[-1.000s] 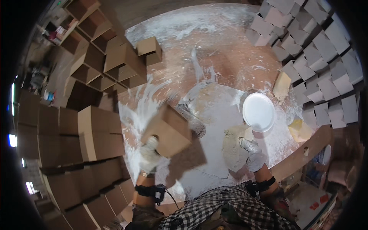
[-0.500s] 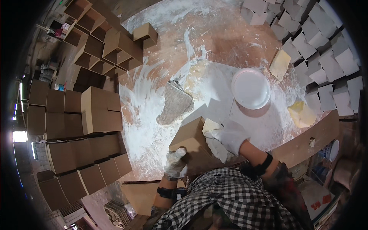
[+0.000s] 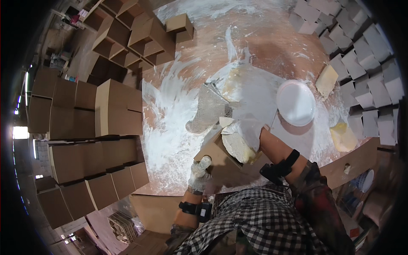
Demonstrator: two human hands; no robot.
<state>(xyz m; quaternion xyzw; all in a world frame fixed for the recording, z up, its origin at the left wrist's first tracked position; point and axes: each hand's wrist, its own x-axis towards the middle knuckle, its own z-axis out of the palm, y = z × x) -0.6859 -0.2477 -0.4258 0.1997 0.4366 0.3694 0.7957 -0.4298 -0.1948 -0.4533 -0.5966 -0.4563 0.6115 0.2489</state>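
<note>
Nearest to the body is a black-and-white checked apron (image 3: pixel 250 221), which is lower than the white round tub (image 3: pixel 296 103) and to its left. Beyond the apron, the left hand (image 3: pixel 199 173), in a knitted glove, is closed on the left edge of a brown cardboard box (image 3: pixel 219 163). This box is on the near side of the tub and to its left, and it is tilted. The right hand (image 3: pixel 250 131), also in a whitish glove, is nearer to the tub, at its lower left. It grips a cream sponge-like block (image 3: pixel 239 148), and this block lies over the box; whether it is pressed on the box, I cannot tell. The fingers of the right hand are partly hidden.

To the left of the tub, a grey textured cloth (image 3: pixel 209 109) lies on the table (image 3: pixel 276 42), whose surface is smeared with white. One yellowish block (image 3: pixel 343 137) is at the lower right of the tub, and another pale block (image 3: pixel 326 83) is just beside it, at the upper right. Well to the left of the tub stand stacked brown boxes (image 3: pixel 119 108). Farther, at its upper left, are open brown boxes (image 3: pixel 146 36), and at its right and upper right rise rows of whitish boxes (image 3: pixel 369 68)
</note>
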